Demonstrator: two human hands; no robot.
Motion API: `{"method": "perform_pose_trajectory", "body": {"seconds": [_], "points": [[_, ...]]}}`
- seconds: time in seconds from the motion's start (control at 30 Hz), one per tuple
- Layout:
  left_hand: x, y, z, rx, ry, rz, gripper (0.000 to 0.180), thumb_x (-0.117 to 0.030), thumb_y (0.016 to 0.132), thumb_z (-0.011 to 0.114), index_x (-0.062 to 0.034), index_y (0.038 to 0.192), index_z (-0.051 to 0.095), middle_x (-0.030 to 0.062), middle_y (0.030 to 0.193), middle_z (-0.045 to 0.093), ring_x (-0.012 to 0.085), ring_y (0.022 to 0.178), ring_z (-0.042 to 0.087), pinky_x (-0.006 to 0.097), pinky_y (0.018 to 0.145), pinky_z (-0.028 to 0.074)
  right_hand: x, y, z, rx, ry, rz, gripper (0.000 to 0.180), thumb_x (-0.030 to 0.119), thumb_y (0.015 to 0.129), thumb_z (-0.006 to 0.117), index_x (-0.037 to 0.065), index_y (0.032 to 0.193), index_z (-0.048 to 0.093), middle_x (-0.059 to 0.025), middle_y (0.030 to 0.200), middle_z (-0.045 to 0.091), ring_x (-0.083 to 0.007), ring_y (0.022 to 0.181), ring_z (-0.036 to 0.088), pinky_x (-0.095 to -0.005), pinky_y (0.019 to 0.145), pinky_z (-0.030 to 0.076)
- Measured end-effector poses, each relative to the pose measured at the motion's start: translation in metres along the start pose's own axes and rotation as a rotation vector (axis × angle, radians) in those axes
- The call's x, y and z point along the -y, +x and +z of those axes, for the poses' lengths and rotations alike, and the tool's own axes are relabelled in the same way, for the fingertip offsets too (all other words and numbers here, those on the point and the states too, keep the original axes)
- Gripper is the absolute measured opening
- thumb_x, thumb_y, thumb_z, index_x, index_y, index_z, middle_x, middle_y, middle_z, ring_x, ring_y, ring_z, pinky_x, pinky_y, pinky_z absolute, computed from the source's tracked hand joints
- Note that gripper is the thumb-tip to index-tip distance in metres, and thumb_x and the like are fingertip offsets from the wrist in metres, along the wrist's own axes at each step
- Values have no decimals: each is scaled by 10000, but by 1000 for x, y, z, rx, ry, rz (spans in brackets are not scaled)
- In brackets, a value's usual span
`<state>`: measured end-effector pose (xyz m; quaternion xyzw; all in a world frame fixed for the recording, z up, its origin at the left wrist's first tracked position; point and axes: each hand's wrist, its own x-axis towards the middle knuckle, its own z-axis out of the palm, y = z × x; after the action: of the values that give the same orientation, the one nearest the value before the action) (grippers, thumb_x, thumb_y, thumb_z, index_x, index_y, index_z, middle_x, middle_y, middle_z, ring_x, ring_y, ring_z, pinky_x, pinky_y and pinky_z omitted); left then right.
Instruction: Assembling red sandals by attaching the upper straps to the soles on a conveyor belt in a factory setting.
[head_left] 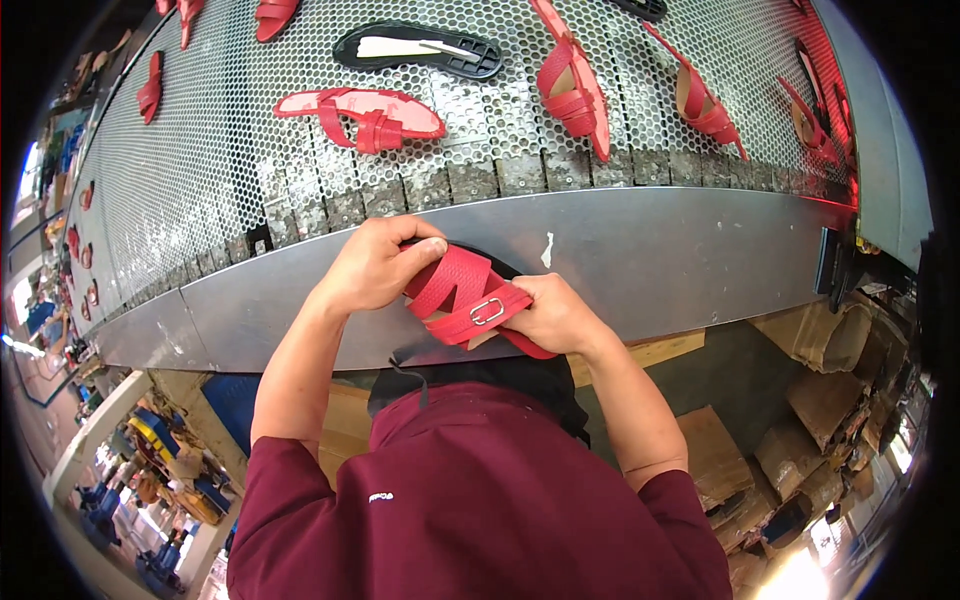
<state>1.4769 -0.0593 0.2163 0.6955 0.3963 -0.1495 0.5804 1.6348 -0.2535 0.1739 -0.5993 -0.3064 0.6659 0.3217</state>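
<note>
I hold a red strappy sandal (462,293) with a silver buckle in both hands, just above the grey metal edge (640,260) of a conveyor. My left hand (375,265) grips its upper strap from the left. At the buckle end, my right hand (555,315) clasps the sandal from the right. A dark sole part shows behind the straps.
The perforated metal conveyor belt (220,150) carries several red sandals, including one (365,115) straight ahead and one (575,90) to its right, plus a black sole (420,50). Cardboard boxes (820,400) lie below right. Blue and yellow items (160,450) sit on the floor lower left.
</note>
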Motion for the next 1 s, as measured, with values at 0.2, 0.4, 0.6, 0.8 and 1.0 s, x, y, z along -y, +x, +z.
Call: {"method": "perform_pose_trajectory", "body": {"seconds": [0.2, 0.4, 0.6, 0.8, 1.0], "points": [[20, 7, 22, -124, -128, -85, 216, -188, 925, 628, 16, 941, 698, 43, 783, 682, 90, 725, 607, 267, 667, 509, -13, -8, -20, -43, -74, 28, 228, 173, 818, 727, -24, 914, 663, -87, 792, 683, -120, 727, 612, -300, 713, 501], [61, 11, 43, -404, -284, -97, 215, -168, 961, 589, -2, 1079, 659, 43, 908, 681, 79, 794, 600, 239, 706, 495, -43, -26, -52, -189, 154, 270, 240, 162, 851, 712, -22, 981, 630, -69, 795, 679, -93, 663, 618, -257, 594, 506], [-12, 9, 67, -330, 594, 582, 455, -200, 731, 785, -50, 1132, 632, 110, 1110, 627, 276, 1046, 584, 390, 890, 458, -59, -34, -52, -262, 258, 232, 237, 182, 889, 698, -20, 985, 620, -53, 776, 673, -81, 643, 603, -244, 590, 510], [-39, 48, 120, 102, 873, 697, 667, -269, 628, 814, -43, 1207, 571, 105, 1135, 587, 282, 1034, 574, 398, 929, 420, -62, -43, -54, -303, 101, 221, 377, 246, 786, 780, 17, 1049, 635, -59, 771, 641, -135, 682, 612, -319, 610, 492], [-38, 50, 122, 96, 806, 718, 642, -266, 654, 811, -50, 1211, 575, 109, 1104, 599, 297, 983, 598, 395, 829, 491, -69, -50, -62, -699, -789, -362, 712, 216, 619, 856, 97, 1261, 574, -86, 953, 569, -298, 970, 558, -393, 831, 469]]}}
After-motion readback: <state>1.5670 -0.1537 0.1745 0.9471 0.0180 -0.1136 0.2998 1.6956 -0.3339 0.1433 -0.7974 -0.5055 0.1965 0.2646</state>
